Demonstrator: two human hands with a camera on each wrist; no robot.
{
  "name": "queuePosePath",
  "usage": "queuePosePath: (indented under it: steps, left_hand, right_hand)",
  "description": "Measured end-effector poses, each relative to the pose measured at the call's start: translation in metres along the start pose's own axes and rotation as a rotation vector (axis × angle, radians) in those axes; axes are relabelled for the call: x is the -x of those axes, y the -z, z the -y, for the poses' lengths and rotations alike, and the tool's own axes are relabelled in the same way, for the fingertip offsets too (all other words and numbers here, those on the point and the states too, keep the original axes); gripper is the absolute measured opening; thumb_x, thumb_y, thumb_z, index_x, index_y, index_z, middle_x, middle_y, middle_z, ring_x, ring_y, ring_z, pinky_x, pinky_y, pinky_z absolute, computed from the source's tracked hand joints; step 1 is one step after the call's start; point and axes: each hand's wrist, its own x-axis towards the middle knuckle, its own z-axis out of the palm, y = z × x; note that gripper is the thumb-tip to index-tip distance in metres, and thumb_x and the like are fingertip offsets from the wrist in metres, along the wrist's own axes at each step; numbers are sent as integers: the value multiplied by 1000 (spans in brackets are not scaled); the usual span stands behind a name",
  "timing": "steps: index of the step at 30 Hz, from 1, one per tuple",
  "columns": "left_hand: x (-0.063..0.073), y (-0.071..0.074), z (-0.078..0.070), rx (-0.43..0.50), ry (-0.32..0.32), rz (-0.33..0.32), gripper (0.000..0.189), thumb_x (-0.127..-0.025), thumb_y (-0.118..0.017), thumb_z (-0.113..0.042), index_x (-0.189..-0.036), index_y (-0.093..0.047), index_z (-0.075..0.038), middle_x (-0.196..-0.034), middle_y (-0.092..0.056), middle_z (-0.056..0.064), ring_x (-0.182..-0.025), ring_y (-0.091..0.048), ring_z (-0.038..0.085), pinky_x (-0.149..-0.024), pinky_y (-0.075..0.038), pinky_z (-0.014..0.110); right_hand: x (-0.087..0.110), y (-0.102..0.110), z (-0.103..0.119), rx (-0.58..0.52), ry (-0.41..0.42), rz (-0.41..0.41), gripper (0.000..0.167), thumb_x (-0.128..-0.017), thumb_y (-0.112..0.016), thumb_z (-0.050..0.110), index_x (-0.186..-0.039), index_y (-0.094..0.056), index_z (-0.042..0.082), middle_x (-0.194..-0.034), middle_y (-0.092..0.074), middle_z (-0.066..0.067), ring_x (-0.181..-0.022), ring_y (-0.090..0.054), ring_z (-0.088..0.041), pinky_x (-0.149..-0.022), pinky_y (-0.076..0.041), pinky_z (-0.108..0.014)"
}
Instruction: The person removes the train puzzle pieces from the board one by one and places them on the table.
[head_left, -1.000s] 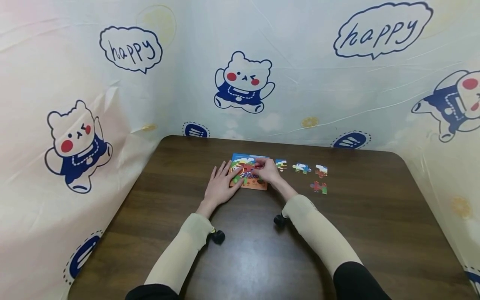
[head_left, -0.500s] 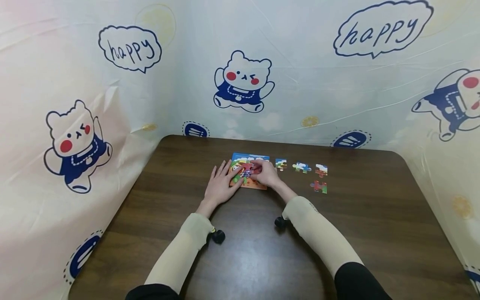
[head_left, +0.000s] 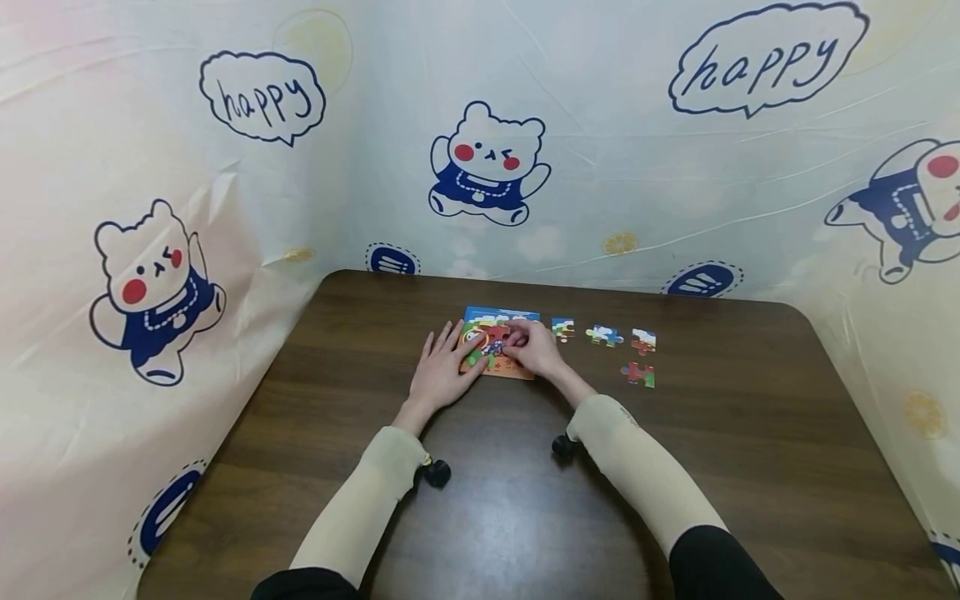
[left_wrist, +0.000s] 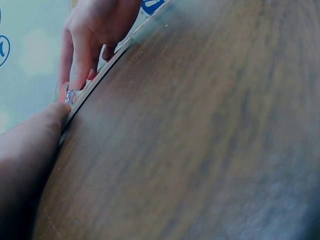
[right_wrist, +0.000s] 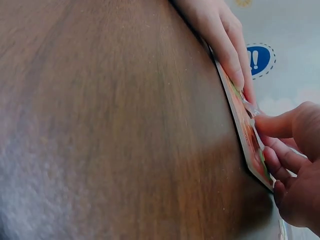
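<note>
A colourful jigsaw board [head_left: 517,372] with a blue top edge and orange lower edge lies near the back of the table. My left hand [head_left: 441,375] rests on its left side, fingers spread and fairly straight. On the board's right half, my right hand [head_left: 537,348] pinches a small puzzle piece [left_wrist: 70,95], thumb and fingers bent down at the surface. That piece is mostly hidden by fingers. From the right wrist view, the right thumb and fingers [right_wrist: 280,125] sit close over the board, just beside the left hand's fingertips. Red and green picture parts show between the hands.
Several loose puzzle pieces lie right of the board: one close to its edge [head_left: 562,329], a blue and white piece [head_left: 604,336], a brown and white piece [head_left: 643,341] and a red and green piece [head_left: 638,374]. A printed cloth [head_left: 570,192] hangs behind the table [head_left: 495,517].
My right hand has shifted slightly down and left over the board, uncovering more of its top right corner. The left hand and the loose pieces have stayed put.
</note>
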Motion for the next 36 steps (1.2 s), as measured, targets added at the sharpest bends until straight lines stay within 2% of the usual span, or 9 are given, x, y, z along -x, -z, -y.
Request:
queuePosePath:
  steps: [4, 10, 18, 26, 36]
  left_hand:
    - [0, 1, 0, 11, -5, -2, 67, -109, -45, -71, -169, -44, -40, -185, -23, 7, -175, -15, 31, -142, -8, 61]
    - [0, 1, 0, 16, -8, -10, 67, -109, -44, -73, -169, -43, -42, -185, -23, 6, -175, -15, 31, -141, -8, 62]
    - [0, 1, 0, 17, -8, -5, 67, -109, -46, -71, -169, -43, -42, -186, -22, 6, -175, -15, 31, -142, -7, 61]
    - [1, -2, 0, 7, -5, -4, 67, -109, -45, -71, -170, -42, -42, -186, -22, 5, -175, -14, 30, -142, -7, 61]
    - [1, -1, 2, 11, -2, -7, 67, -109, -45, -71, -169, -42, -42, -186, -22, 5, -175, -14, 30, -142, -7, 61]
  right_hand:
    - [1, 5, -3, -60, -11, 10, 52, -102, -77, 4, -151, -63, -2, -108, -80, -19, -96, -73, -27, -85, -61, -34]
    - [6, 18, -8, -102, -14, 3, 52, -101, -78, 5, -151, -64, -2, -106, -80, -20, -92, -70, -24, -78, -54, -25]
    - [23, 41, -20, -106, -23, -1, 52, -101, -78, 5, -150, -64, -3, -108, -81, -22, -97, -71, -26, -82, -54, -24]
    - [46, 66, -39, -94, -65, -27, 51, -101, -77, 5, -150, -63, -3, -110, -80, -24, -99, -71, -26, -82, -52, -22]
    - [66, 95, -60, -55, -111, -46, 51, -101, -78, 5, -149, -64, -5, -110, -81, -24, -90, -64, -15, -77, -50, -19]
